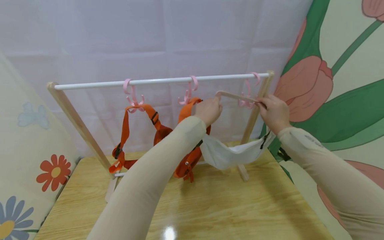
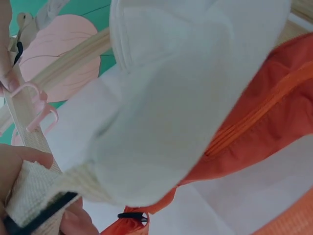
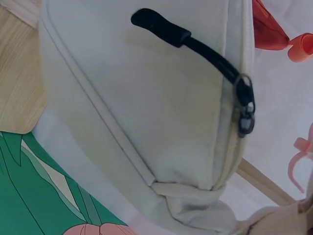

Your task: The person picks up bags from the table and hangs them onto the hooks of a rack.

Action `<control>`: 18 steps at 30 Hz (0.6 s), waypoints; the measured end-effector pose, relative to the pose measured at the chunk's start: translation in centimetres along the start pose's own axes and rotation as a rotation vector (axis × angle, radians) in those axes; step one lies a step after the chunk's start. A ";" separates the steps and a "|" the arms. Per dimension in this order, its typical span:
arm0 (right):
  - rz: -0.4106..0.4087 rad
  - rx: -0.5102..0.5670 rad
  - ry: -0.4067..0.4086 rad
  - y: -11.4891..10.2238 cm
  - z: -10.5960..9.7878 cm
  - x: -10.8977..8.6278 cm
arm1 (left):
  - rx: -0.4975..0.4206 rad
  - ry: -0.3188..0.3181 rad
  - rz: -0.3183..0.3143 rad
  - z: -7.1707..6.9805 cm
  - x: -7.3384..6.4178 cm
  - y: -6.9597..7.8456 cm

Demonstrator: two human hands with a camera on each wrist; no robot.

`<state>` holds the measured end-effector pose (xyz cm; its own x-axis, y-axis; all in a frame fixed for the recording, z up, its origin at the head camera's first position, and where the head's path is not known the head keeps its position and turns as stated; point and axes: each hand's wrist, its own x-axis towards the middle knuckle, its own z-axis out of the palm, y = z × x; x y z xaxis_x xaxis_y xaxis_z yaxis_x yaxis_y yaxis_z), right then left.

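Note:
A white waist bag hangs by its beige strap between my hands, in front of the rack's right part. My left hand grips the strap's left side, beside a black buckle seen in the left wrist view. At the other end, my right hand pinches the strap between thumb and fingers. The stretched strap passes in front of a pink hook on the rail. In the right wrist view, a black zipper pull lies against the white fabric.
A wooden rack with a white rail stands on the wood-grain table. Two orange bags, one at left and one in the middle, hang from pink hooks. Painted walls flank the table, with a pale cloth behind.

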<state>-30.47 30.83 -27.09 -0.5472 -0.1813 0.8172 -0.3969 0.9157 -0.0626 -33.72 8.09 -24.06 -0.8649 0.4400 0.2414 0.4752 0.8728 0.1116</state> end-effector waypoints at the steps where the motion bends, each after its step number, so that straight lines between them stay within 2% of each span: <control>1: 0.004 0.000 -0.006 0.0 0.0 0.0 | -0.006 -0.004 -0.002 0.0 0.0 0.0; 10: 0.053 0.008 -0.068 -0.3 -0.1 -0.1 | -0.048 -0.049 -0.017 0.4 -0.5 -0.5; 18: 0.141 0.082 -0.118 -0.1 0.1 -0.3 | 0.003 -0.024 0.072 2.4 -1.5 -1.2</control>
<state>-30.35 30.75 -27.39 -0.6822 -0.0986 0.7245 -0.3661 0.9038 -0.2217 -33.43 6.86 -26.85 -0.8324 0.5062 0.2256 0.5355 0.8395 0.0922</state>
